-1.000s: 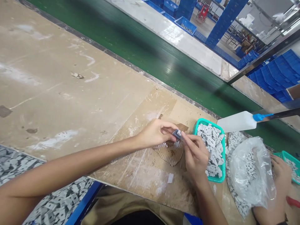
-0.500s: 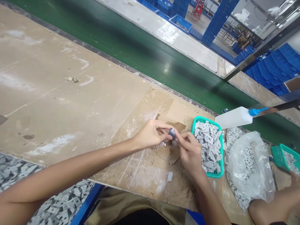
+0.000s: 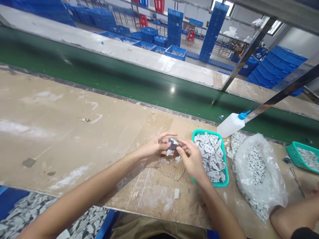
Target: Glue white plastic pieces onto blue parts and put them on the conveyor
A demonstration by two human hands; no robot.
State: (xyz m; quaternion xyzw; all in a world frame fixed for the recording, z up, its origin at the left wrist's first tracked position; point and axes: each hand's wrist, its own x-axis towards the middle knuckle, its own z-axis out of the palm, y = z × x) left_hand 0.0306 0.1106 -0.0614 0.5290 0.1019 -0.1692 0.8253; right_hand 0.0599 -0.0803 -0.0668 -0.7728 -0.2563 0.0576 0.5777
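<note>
in the head view, the left hand (image 3: 157,147) is holding a small dark blue-grey block-like part (image 3: 171,144) between its fingers, above a torn brown cardboard patch (image 3: 171,173) on the worn tan bench (image 3: 117,132). a thin pale grey chip (image 3: 174,141) is lying against the part's upper side, its long axis seeming to slant down toward the right hand (image 3: 193,159). the right fingers are standing narrowly parted at the chip's right end; whether they are gripping it, i cannot tell. the part is sitting to their left, the left hand being nearer. a green plastic basket (image 3: 226,172) of pale grey pieces (image 3: 210,154) is standing just beside the right hand, on its outer side.
</note>
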